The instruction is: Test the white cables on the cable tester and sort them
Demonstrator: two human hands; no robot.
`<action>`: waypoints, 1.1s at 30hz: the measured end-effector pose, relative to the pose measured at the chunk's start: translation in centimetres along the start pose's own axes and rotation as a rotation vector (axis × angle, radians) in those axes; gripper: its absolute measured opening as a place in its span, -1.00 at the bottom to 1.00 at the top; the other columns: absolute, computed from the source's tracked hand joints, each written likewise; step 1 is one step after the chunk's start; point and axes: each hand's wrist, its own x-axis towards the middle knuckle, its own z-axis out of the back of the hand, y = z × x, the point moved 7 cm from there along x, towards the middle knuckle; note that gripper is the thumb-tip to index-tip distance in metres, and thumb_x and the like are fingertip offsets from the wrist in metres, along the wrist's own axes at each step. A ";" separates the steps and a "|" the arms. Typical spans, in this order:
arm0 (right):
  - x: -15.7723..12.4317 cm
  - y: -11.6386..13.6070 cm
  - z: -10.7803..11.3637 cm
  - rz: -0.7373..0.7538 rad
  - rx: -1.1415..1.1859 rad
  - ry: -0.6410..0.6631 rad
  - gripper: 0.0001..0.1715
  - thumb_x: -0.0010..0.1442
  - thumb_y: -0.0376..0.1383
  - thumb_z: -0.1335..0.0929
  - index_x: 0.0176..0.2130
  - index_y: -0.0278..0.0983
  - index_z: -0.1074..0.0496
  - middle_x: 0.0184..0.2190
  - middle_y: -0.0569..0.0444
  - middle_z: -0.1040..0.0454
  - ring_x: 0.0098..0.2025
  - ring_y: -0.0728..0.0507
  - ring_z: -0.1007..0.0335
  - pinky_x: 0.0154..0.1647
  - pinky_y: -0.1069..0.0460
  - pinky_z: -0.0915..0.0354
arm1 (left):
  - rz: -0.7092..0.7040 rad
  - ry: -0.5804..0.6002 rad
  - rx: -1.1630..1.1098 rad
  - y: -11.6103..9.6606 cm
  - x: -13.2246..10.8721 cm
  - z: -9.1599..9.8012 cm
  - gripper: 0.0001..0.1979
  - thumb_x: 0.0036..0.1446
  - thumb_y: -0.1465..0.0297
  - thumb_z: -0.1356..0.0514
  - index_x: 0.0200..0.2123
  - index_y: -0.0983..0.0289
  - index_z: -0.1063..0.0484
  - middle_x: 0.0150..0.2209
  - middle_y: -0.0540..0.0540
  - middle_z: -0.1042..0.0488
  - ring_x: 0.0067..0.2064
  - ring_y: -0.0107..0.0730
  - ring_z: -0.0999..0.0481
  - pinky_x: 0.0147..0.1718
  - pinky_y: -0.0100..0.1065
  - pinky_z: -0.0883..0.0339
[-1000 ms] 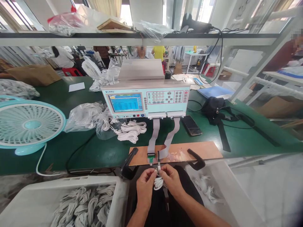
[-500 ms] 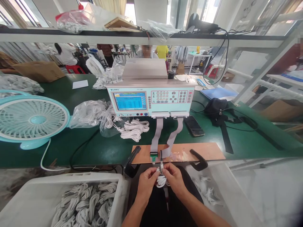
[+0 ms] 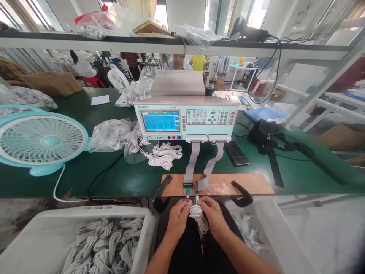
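A coiled white cable (image 3: 197, 216) hangs between my two hands just below the table's front edge. My left hand (image 3: 178, 217) pinches one cable end up at the green connector (image 3: 187, 187). My right hand (image 3: 213, 214) pinches the other end at the second connector (image 3: 196, 188). Both connectors hang from grey ribbon cables (image 3: 194, 160) that run over a brown board (image 3: 242, 182) to the pale blue tester (image 3: 185, 118), whose screen is lit.
A white bin (image 3: 42, 232) of coiled cables stands at my lower left; a second bin (image 3: 262, 228) with a few cables is at my right. On the green table: a teal fan (image 3: 42, 140), bagged cables (image 3: 111, 135), a loose cable bundle (image 3: 165, 155), a phone (image 3: 236, 153), a black bag (image 3: 261, 131). People work behind.
The cable coil has dropped lower and hangs longer between my hands, which have come closer to the connectors. The view has shifted slightly leftward.
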 end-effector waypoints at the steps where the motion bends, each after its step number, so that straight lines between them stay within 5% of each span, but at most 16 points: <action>1: 0.0 0.1 0.0 0.010 -0.021 0.006 -0.63 -0.10 -0.16 -0.43 -0.48 -0.39 -0.28 -0.56 0.12 -0.27 -0.52 0.06 -0.12 -0.45 0.14 -0.10 | 0.005 -0.039 -0.024 0.2 -0.1 0.1 -0.68 0.10 0.25 -0.06 -0.59 0.34 -0.27 -0.47 0.04 -0.28 -0.40 -0.44 -0.24 -0.39 -0.47 -0.11; 14: 0.0 0.5 0.1 0.045 -0.068 0.029 -0.65 -0.07 -0.15 -0.42 -0.46 -0.39 -0.34 -0.53 0.11 -0.34 -0.49 0.04 -0.17 -0.40 0.13 -0.13 | 0.100 -0.222 -0.176 1.9 -0.3 -0.2 -0.67 0.09 0.19 -0.09 -0.51 0.35 -0.35 -0.47 0.03 -0.36 -0.36 -0.43 -0.30 -0.35 -0.47 -0.15; 19: 0.0 -0.2 -0.1 -0.018 -0.022 0.072 -0.60 -0.07 -0.11 -0.43 -0.34 -0.39 -0.41 -0.45 0.03 -0.42 -0.41 -0.04 -0.30 -0.33 0.09 -0.21 | 0.074 -0.243 0.037 0.7 -1.1 0.8 -0.66 0.11 0.20 -0.07 -0.52 0.36 -0.38 -0.50 0.08 -0.38 -0.39 -0.39 -0.34 -0.37 -0.42 -0.17; 22: 0.5 -1.0 0.7 -0.051 -0.046 0.015 -0.57 -0.12 -0.13 -0.46 -0.29 -0.36 -0.42 -0.42 0.04 -0.44 -0.42 -0.03 -0.32 -0.36 0.11 -0.23 | -0.076 -0.313 0.196 -1.3 -2.6 4.5 -0.67 0.20 0.27 0.04 -0.42 0.32 -0.41 -0.37 0.10 -0.42 -0.29 -0.37 -0.37 -0.28 -0.41 -0.20; 25: 1.4 -1.8 1.5 -0.067 -0.042 -0.028 -0.54 -0.18 -0.16 -0.48 -0.28 -0.35 -0.42 -0.38 0.03 -0.44 -0.41 -0.04 -0.33 -0.38 0.11 -0.26 | -0.118 -0.453 0.483 -1.2 -5.2 11.0 -0.71 0.21 0.31 0.08 -0.29 0.28 -0.40 -0.25 0.11 -0.42 -0.18 -0.37 -0.37 -0.15 -0.40 -0.18; 29: 1.6 -2.1 1.8 -0.081 -0.081 -0.037 -0.53 -0.18 -0.16 -0.48 -0.26 -0.32 -0.43 -0.32 0.01 -0.45 -0.36 -0.06 -0.36 -0.36 0.11 -0.29 | 0.093 -0.507 0.767 4.1 -10.1 20.2 -0.68 0.12 0.25 -0.03 -0.17 0.33 -0.39 -0.18 0.22 -0.39 -0.12 -0.20 -0.33 -0.06 -0.21 -0.12; 33: 1.2 -1.9 1.8 -0.099 -0.080 -0.066 -0.56 -0.18 -0.17 -0.49 -0.27 -0.32 -0.44 -0.34 0.06 -0.45 -0.33 -0.01 -0.35 -0.33 0.18 -0.29 | 0.246 -0.363 0.872 9.8 -16.2 23.5 -0.62 0.05 0.14 -0.09 -0.23 0.32 -0.45 -0.22 0.23 -0.42 -0.17 -0.07 -0.35 -0.12 -0.07 -0.13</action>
